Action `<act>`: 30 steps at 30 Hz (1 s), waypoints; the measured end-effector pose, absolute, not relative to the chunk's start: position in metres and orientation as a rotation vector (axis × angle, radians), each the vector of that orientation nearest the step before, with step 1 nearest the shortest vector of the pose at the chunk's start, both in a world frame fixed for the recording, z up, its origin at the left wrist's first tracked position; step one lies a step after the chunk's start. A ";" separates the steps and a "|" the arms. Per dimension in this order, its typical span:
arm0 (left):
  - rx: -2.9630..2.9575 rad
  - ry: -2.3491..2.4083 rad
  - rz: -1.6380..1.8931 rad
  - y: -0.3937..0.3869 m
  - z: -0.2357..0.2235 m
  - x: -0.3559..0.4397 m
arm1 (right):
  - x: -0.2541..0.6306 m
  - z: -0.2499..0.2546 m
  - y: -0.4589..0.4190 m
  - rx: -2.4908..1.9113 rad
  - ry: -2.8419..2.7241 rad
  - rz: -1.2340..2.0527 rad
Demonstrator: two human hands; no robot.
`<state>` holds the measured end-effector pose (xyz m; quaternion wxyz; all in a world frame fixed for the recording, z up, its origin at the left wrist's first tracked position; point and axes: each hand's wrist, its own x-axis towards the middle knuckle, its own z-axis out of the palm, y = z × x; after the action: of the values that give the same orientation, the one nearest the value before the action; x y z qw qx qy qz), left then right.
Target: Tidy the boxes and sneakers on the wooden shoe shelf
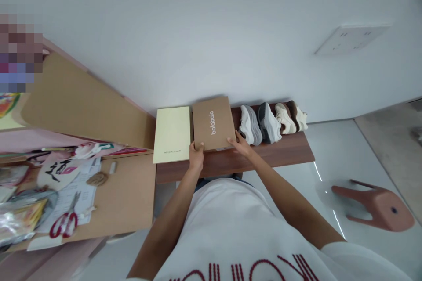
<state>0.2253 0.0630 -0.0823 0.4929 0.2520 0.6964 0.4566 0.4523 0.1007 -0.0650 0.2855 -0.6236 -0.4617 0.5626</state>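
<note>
Brown box (212,124), 1 pc, mkd "balabala": on wood bench (267,158), nr wall (211,44). We grip it w/ both hands: L hand (197,156) curled on near L corner, R hand (243,145) part-closed on near R corner. Just L: pale-yellow box (173,134). R: 2 prs shoes (272,128), grey/white & cream. Further R, on floor (336,145): pinkish stool (384,208). Far L: red-handled scissors (68,215) on paper (86,189).
</note>
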 end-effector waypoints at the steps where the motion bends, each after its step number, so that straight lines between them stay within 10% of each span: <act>1: 0.638 1.730 1.131 0.064 -0.082 0.225 | 0.451 -0.068 0.100 -1.660 -1.184 1.564; 30: 0.916 2.048 0.830 0.076 -0.096 0.231 | 0.432 -0.118 0.113 -1.779 -1.028 1.723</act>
<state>0.2315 0.0763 -0.0962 0.3663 0.3563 0.7967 0.3229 0.4321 0.1130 -0.1184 0.2282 -0.6459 -0.3734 0.6256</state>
